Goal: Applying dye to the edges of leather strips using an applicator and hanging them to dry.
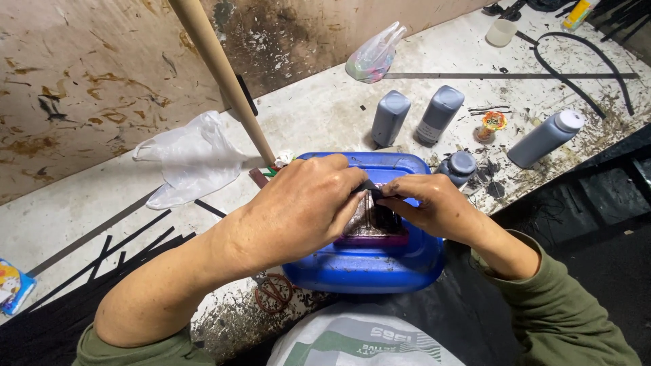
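Both my hands meet over a blue plastic container (352, 268) lying flat in front of me. My left hand (305, 207) and my right hand (434, 207) pinch a small black strip (371, 188) between their fingertips. Under the strip, on top of the container, lies a shiny dark object with a magenta edge (369, 227); my hands hide most of it. Scissors (274, 291) with reddish handles lie below my left forearm, by the container's left corner.
Several grey bottles (390, 116) (439, 112) (546, 137) stand or lie behind the container. A wooden pole (220, 71) leans across. White plastic bag (193, 159) on the left, black strips (102, 261) lower left, a small cup (501, 32) far back. The bench edge drops off at right.
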